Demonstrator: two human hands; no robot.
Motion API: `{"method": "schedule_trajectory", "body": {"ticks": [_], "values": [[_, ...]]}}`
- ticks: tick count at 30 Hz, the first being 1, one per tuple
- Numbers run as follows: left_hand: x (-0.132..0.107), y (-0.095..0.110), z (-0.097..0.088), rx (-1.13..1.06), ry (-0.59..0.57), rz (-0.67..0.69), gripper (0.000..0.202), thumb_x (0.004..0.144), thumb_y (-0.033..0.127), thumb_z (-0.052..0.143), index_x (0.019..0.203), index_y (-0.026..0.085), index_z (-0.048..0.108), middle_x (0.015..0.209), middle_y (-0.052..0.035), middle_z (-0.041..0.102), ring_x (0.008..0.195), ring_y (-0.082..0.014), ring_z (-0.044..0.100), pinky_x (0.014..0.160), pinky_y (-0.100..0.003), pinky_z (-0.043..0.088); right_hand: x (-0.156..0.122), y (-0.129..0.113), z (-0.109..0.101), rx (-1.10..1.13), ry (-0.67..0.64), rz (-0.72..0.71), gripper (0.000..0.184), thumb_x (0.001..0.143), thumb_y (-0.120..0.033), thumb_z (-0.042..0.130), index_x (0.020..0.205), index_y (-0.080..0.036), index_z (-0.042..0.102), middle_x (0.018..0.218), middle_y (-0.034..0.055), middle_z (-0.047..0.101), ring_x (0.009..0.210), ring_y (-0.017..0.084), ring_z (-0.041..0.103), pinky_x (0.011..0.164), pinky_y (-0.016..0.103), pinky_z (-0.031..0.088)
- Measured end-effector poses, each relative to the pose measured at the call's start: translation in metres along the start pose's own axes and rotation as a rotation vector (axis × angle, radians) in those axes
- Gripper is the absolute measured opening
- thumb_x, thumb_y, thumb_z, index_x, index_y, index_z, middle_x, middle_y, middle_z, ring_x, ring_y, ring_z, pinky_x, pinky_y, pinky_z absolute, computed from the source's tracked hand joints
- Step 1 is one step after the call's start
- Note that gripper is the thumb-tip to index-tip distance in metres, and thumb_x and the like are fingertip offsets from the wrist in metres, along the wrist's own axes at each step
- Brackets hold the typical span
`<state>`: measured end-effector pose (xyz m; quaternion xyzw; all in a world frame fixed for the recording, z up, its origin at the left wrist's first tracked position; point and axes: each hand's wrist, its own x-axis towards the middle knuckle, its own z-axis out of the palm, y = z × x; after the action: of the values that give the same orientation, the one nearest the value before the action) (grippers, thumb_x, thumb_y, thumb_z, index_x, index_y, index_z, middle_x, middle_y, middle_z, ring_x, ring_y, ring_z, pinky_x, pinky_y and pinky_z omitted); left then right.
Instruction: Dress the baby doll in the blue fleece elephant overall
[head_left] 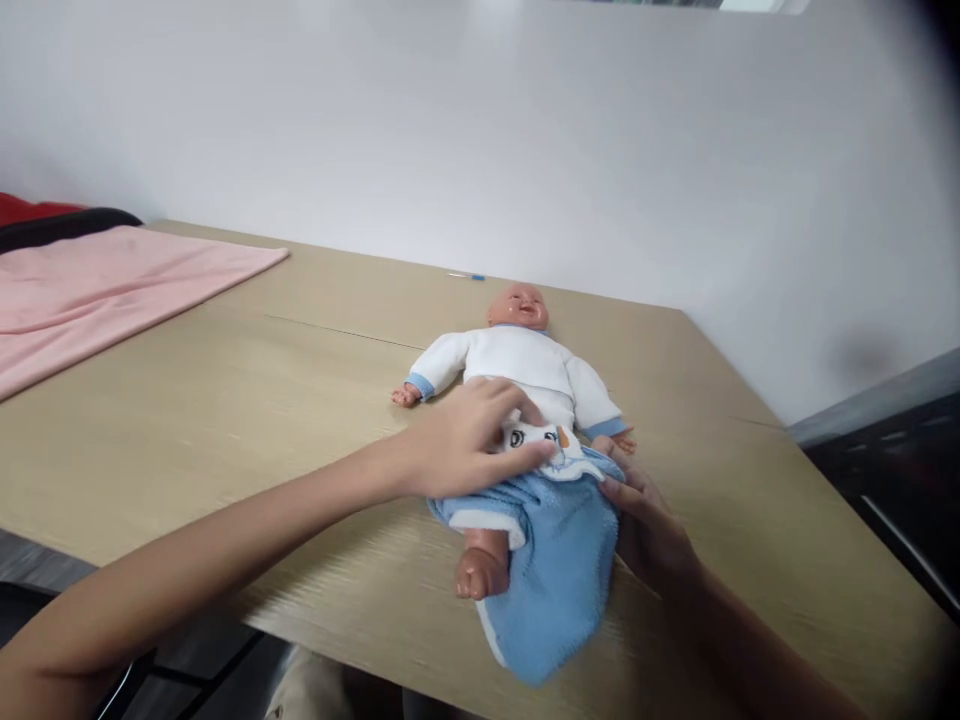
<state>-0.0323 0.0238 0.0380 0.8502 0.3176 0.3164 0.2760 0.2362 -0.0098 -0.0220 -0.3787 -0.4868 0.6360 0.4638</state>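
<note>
Here the doll (pixel 517 358) is lying face up on the table (pixel 225 420), head toward the wall (pixel 420 140), and the blue trousers (pixel 570 560) are sitting around its lower body, one bare foot (pixel 480 572) poking out. The left forearm is slanting in from the lower left, and the left hand (pixel 469 445), back upward, is pinching the waistband between curled fingers and a straight thumb. Opposite, the right hand (pixel 649 515) is angling in, thumb on top, grasping the trousers' side edge.
</note>
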Motion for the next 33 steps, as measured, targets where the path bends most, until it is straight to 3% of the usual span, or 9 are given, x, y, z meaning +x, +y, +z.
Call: {"method": "schedule_trajectory", "body": {"ticks": [4,7,14,18,22,26,30,33], "values": [[0.034,0.011,0.002,-0.094,-0.338,-0.066,0.052,0.102,0.072,0.061,0.112,0.022,0.073,0.096,-0.0040,0.076,0.088,-0.0243,0.070,0.078,-0.038,0.047,-0.001,-0.002,-0.004,0.010,-0.017,0.003,0.049,0.084,-0.049,0.093,0.090,-0.025,0.050,0.069,-0.0075,0.043,0.057,0.011,0.038,0.049,0.020,0.036],[0.046,0.004,0.002,-0.126,-0.502,-0.109,0.052,0.095,0.074,0.069,0.106,0.023,0.073,0.084,0.0004,0.070,0.079,-0.0219,0.066,0.072,-0.035,0.044,0.000,-0.002,-0.008,-0.001,-0.032,0.009,0.053,0.082,-0.050,0.094,0.090,-0.025,0.048,0.070,-0.0079,0.044,0.056,0.010,0.038,0.048,0.019,0.035],[0.042,-0.008,-0.004,-0.283,-0.521,-0.121,0.049,0.081,0.054,0.091,0.109,0.024,0.063,0.090,0.0031,0.060,0.083,-0.0174,0.056,0.072,-0.031,0.040,0.001,0.000,-0.016,-0.078,-0.212,0.055,0.047,0.088,-0.054,0.089,0.090,-0.022,0.053,0.074,-0.0052,0.053,0.060,0.009,0.045,0.053,0.019,0.036],[0.042,-0.007,-0.009,-0.427,-0.566,-0.036,0.048,0.084,0.044,0.092,0.101,0.024,0.052,0.087,0.0050,0.048,0.079,-0.0138,0.046,0.068,-0.028,0.036,-0.001,-0.003,-0.013,-0.077,-0.221,-0.012,0.041,0.091,-0.050,0.087,0.094,-0.023,0.057,0.078,-0.0039,0.058,0.064,0.010,0.050,0.057,0.020,0.040],[0.042,-0.011,-0.012,-0.701,-0.640,-0.061,0.037,0.096,0.038,0.082,0.101,0.025,0.048,0.085,0.0054,0.046,0.071,-0.0118,0.043,0.061,-0.027,0.033,-0.008,-0.008,-0.006,-0.025,-0.158,-0.096,0.041,0.089,-0.040,0.090,0.094,-0.025,0.052,0.076,-0.0064,0.052,0.062,0.010,0.044,0.056,0.019,0.038],[0.044,-0.021,-0.009,-0.861,-0.585,-0.042,0.035,0.098,0.033,0.081,0.121,0.025,0.054,0.102,0.0004,0.061,0.076,-0.0099,0.053,0.065,-0.024,0.040,-0.010,-0.011,-0.002,0.062,-0.155,-0.086,0.045,0.087,-0.039,0.091,0.094,-0.026,0.049,0.081,-0.0059,0.049,0.064,0.011,0.044,0.055,0.020,0.039],[0.048,-0.031,-0.002,-0.763,-0.332,0.065,0.048,0.088,0.028,0.092,0.125,0.022,0.062,0.112,-0.0041,0.064,0.088,-0.0114,0.061,0.074,-0.024,0.048,-0.007,-0.011,-0.002,0.051,-0.194,-0.031,0.046,0.085,-0.041,0.092,0.103,-0.026,0.052,0.087,-0.0039,0.052,0.066,0.011,0.047,0.057,0.020,0.041],[0.050,-0.032,-0.001,-0.680,-0.269,0.060,0.052,0.085,0.032,0.095,0.126,0.019,0.065,0.114,-0.0064,0.069,0.086,-0.0123,0.064,0.073,-0.024,0.048,-0.006,-0.011,-0.001,0.059,-0.217,-0.012,0.046,0.085,-0.042,0.090,0.100,-0.026,0.050,0.086,-0.0037,0.050,0.065,0.011,0.045,0.056,0.020,0.040]]}}
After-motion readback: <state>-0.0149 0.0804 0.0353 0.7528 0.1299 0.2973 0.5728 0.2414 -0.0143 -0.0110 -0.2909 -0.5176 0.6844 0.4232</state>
